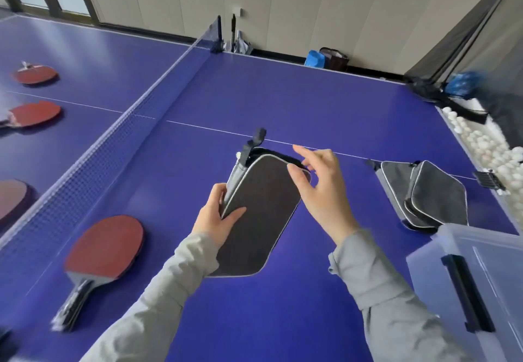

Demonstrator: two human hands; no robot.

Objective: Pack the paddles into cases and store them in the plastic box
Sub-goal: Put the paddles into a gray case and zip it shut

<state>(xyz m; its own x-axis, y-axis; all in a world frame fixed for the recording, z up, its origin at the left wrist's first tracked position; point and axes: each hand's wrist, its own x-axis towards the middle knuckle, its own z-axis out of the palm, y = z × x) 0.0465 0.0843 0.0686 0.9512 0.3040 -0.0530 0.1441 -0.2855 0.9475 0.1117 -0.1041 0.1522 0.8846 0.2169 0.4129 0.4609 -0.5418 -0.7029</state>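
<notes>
Nearest on the right stood the clear plastic box (pixel 481 271), a black latch (pixel 467 291) on its side. It sat at the corner of the blue table-tennis table (pixel 283 93). At lower left a red-faced paddle (pixel 104 248) lay flat on the table, its handle pointing back toward the person.

Between them, above the table, two grey sleeves led to the hands. The left hand (pixel 218 216) gripped the left edge of a dark, grey-piped paddle case (pixel 260 209), with the thumb laid across its front face and the fingers curled behind. The case stood tilted, its lower end near the table and its strap end up and away. The right hand (pixel 319 189) was at the case's upper right corner. Its thumb touched the rim and the other fingers were spread and loosely bent; whether it pinched a zip pull could not be told.

Farther right, two more cases (pixel 424 194) lay overlapping on the table, just beyond the box. White balls (pixel 486 146) filled a trough along the right edge.

The net (pixel 135 112) ran diagonally at left. Beyond it lay three more red paddles, at the left edge (pixel 12 197), mid-table (pixel 34 114) and farthest off (pixel 35 74).
</notes>
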